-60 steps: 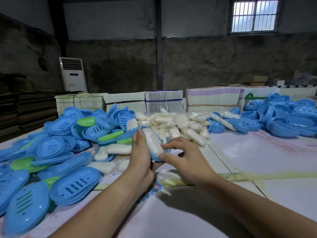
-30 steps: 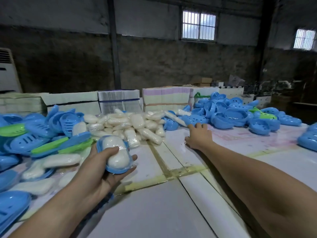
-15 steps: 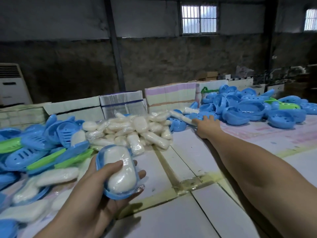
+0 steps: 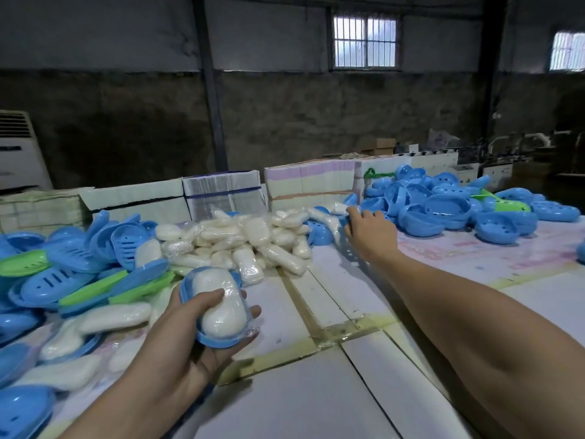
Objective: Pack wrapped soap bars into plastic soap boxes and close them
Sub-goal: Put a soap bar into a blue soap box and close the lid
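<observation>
Head view: my left hand point(image 4: 186, 337) grips a tray point(image 4: 215, 339) with soap point(image 4: 218, 304) already seated, while my right hand point(image 4: 368, 231), fingers curled, grasp unclear, reaches the lids point(image 4: 443, 207); closing remains.

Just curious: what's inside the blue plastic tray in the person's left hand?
A white soap bar in clear wrap fills the blue oval plastic tray, pressed down by the left hand's thumb. The soap covers the tray's floor, so nothing beneath it shows.
</observation>
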{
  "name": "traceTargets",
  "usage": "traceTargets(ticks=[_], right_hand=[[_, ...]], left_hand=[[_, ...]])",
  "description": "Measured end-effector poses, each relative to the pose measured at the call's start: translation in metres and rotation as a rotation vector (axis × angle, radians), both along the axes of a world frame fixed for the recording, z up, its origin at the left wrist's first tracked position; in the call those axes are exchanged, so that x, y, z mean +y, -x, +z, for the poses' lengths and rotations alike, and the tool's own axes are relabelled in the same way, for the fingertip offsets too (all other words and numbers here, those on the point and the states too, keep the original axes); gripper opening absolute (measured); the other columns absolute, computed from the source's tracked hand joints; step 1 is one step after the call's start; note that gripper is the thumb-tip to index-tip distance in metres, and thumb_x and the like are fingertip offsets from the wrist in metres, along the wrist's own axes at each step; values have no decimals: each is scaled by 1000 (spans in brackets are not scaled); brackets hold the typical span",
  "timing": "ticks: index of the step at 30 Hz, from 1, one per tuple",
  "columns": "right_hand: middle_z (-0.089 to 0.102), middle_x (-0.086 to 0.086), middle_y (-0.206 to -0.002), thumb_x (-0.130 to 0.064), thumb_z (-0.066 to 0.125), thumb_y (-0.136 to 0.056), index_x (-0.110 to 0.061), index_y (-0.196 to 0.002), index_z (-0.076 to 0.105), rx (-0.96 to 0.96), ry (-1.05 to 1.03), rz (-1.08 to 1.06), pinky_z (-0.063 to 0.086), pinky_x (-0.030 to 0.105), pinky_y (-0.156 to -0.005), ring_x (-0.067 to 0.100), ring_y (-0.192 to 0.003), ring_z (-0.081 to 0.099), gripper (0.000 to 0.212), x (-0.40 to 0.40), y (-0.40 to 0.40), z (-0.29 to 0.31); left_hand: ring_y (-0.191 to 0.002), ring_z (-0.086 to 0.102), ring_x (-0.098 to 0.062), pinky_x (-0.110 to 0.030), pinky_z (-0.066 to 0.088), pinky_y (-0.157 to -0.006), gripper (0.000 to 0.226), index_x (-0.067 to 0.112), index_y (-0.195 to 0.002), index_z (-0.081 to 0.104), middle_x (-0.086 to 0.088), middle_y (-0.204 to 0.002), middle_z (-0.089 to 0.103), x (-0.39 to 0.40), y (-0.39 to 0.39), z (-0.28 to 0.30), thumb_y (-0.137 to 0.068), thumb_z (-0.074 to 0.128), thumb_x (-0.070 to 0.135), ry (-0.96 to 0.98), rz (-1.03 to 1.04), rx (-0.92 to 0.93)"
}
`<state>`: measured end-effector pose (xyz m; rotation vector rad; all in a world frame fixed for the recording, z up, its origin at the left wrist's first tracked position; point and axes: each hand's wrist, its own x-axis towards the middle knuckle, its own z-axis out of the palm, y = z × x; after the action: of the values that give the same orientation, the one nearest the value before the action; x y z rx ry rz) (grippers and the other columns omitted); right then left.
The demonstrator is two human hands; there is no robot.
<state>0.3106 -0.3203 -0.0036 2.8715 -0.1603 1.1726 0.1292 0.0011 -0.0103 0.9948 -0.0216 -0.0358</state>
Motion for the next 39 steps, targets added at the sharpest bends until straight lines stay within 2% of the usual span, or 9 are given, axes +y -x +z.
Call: traceTargets(ticks=[5, 10, 15, 18, 25, 28, 31, 36, 39], right_hand=[[57, 5, -89, -36, 34, -101, -20, -110, 51, -100, -566, 83, 35, 36, -64, 27, -83, 48, 25, 41, 53, 13], [59, 4, -103, -32, 38, -101, -22, -107, 56, 83, -1084, 435, 34, 32, -70, 21, -86, 51, 21, 120, 104, 27], [62, -23, -103, -39, 54, -94, -38, -112, 61, 100, -1012, 909, 45, 16, -77, -5, -93, 58, 20, 181, 154, 1], [58, -31, -114, -50, 56, -82, -53, -110, 56, 158, -865, 1001, 48, 23, -87, -3, -105, 56, 28, 187, 169, -6], [65, -18, -104, -54, 65, -71, -41, -98, 62, 283, -1002, 1106, 52, 26, -83, 6, -95, 65, 30, 183, 180, 3], [65, -13, -102, -46, 72, -76, -31, -94, 61, 348, -1108, 1091, 54, 34, -85, 12, -90, 66, 26, 181, 180, 4], [63, 2, -97, -23, 75, -83, -19, -91, 60, 441, -1267, 1085, 50, 38, -77, 16, -82, 62, 18, 178, 178, 8], [63, 5, -98, -16, 73, -82, -19, -86, 58, 343, -1413, 1039, 44, 36, -76, 17, -85, 57, 16, 173, 176, 14], [62, -1, -107, -25, 78, -76, -23, -98, 60, 382, -1375, 1074, 48, 33, -79, 14, -88, 62, 29, 174, 179, 11]], left_hand=[[-88, 74, -42, -47, 61, -55, 28, 20, -123, 57, -22, -102, 74, -2, 14, 8, -98, 52, 8, 49, -66, 83], [-82, 74, -40, -52, 62, -61, 24, 26, -117, 54, -24, -114, 65, -2, 22, 12, -100, 51, 9, 15, -76, 126], [-86, 66, -38, -61, 56, -75, 29, 21, -126, 50, -23, -116, 61, 0, 18, 12, -99, 51, 13, 41, -47, 148], [-103, 68, -40, -60, 56, -77, 38, 19, -137, 48, -23, -124, 65, 2, 14, 15, -99, 48, 11, 115, -30, 147], [-84, 72, -36, -59, 58, -75, 38, 37, -116, 51, -18, -110, 72, -2, 16, 14, -93, 53, 7, -125, 15, 35], [-74, 73, -30, -53, 61, -65, 33, 27, -122, 54, -20, -112, 70, -3, 16, 12, -93, 51, 10, -165, 9, 46], [-65, 71, -27, -41, 60, -58, 31, 9, -119, 60, -17, -92, 73, 1, 19, 16, -94, 48, 24, -122, -97, 84], [-88, 67, -37, -47, 60, -61, 47, 9, -117, 65, -19, -100, 73, 4, 15, 23, -101, 43, 48, 38, -11, 133], [-111, 65, -37, -55, 56, -89, 52, 10, -129, 60, -20, -120, 69, 7, 14, 26, -104, 39, 52, 166, 85, 124]])
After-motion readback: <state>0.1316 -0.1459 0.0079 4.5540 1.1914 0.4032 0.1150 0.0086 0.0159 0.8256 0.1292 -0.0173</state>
